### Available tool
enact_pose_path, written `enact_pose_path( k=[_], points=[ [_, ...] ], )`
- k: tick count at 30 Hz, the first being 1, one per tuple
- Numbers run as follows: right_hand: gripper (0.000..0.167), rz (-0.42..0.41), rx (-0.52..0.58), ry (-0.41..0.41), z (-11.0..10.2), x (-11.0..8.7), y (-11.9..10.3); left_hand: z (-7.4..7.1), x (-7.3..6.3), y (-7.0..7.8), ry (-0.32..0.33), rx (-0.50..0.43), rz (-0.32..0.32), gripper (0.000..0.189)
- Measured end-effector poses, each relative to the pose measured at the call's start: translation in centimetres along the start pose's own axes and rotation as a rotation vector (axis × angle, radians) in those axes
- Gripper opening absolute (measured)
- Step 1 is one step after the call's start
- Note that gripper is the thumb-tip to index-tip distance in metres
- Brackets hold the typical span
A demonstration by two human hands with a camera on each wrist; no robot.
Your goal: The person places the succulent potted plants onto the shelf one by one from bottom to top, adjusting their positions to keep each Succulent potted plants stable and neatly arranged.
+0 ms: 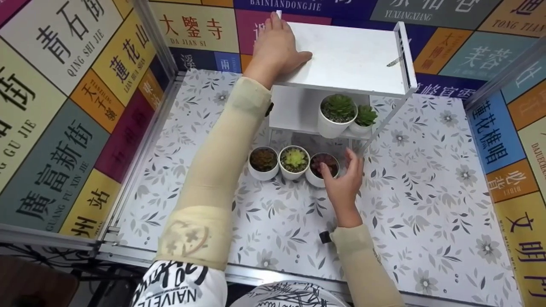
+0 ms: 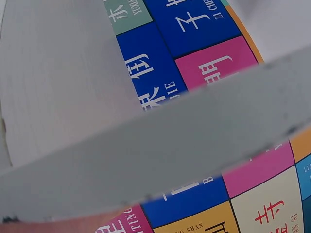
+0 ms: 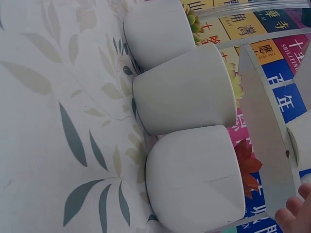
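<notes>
My left hand (image 1: 278, 50) rests on the top left end of a white shelf unit (image 1: 349, 59), fingers straight and thumb spread over the top board. In the left wrist view a blurred grey-white bar (image 2: 160, 141) crosses in front. My right hand (image 1: 346, 183) is beside the right-hand white pot with a dark red succulent (image 1: 316, 181), thumb and fingers apart. In the right wrist view its fingertips (image 3: 291, 213) are away from that pot. Left of it are a white pot with a yellow-green succulent (image 1: 294, 158) and one with a brownish plant (image 1: 263, 162).
On the lower shelf board (image 1: 292, 115) stand a larger potted green succulent (image 1: 337, 111) and a smaller one (image 1: 364, 117). The leaf-patterned table surface (image 1: 418, 183) is bordered by walls of coloured sign panels (image 1: 115, 59). A metal rail (image 1: 298, 279) runs along the front edge.
</notes>
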State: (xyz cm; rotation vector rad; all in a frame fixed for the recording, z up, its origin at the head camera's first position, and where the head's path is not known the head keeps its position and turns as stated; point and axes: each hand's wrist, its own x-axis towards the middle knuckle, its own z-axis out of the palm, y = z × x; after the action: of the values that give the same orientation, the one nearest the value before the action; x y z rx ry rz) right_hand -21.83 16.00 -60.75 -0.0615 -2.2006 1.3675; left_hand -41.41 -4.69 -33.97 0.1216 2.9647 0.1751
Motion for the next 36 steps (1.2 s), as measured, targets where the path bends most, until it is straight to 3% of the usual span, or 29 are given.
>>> enact_pose_path(
  k=[18,36],
  points=[
    [0.076,-0.023,-0.008,-0.016,0.6,-1.1,2.1,-0.1,-0.1,-0.1,-0.003,-0.013,-0.009,0.111],
    [0.09,0.037,-0.086,-0.074,0.9,-1.5,3.1,0.0,-0.1,-0.1,-0.005,-0.015,-0.001,0.112]
  ],
)
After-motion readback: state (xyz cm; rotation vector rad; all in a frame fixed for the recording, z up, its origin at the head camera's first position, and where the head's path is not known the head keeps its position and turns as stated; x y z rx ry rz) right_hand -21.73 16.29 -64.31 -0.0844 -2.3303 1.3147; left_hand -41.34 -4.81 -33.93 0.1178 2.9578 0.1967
